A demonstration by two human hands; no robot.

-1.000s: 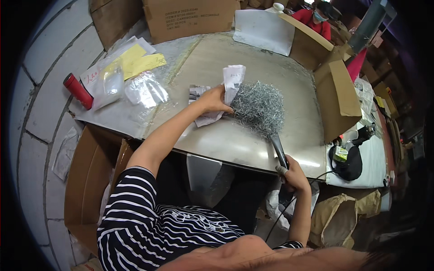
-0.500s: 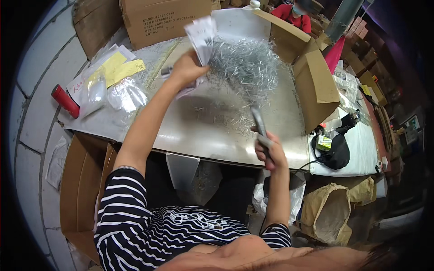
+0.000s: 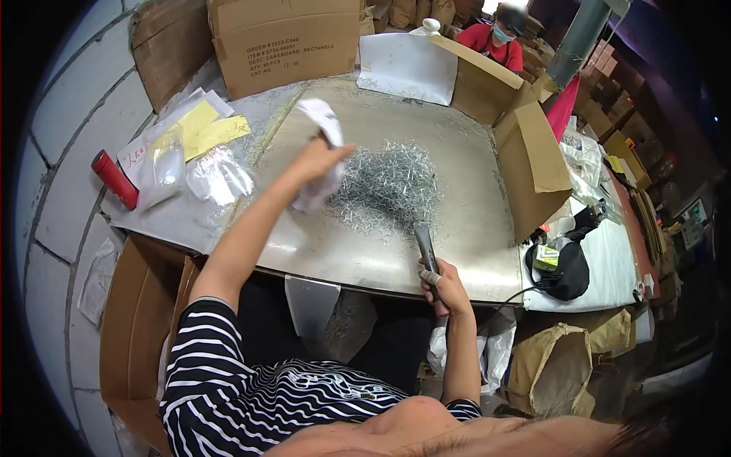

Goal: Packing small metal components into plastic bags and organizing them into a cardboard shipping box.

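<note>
A loose pile of short, thin silvery metal pieces (image 3: 392,186) lies on the metal-topped table (image 3: 327,255). At its left edge, my left hand (image 3: 321,158) is closed on a crumpled white sheet (image 3: 320,114), which hangs above and below the fingers; whether it is paper or thin plastic I cannot tell. My right hand (image 3: 449,288) grips a dark grey bar-shaped tool (image 3: 426,247) with a reddish lower end. The tool's far tip meets the near right edge of the pile. A wrapping circles one finger of that hand.
Cut cardboard (image 3: 533,152) walls the table's right side, and a large carton (image 3: 285,46) stands behind. A red cylinder (image 3: 114,180), yellow papers (image 3: 205,133) and clear plastic bags (image 3: 219,175) lie left. A black bag (image 3: 567,270) sits right. Another person (image 3: 495,38) is beyond the table.
The silvery pile has shifted toward me and become more compact. My left hand and the white sheet have come nearer and lower. My right hand has moved slightly nearer with the tool.
</note>
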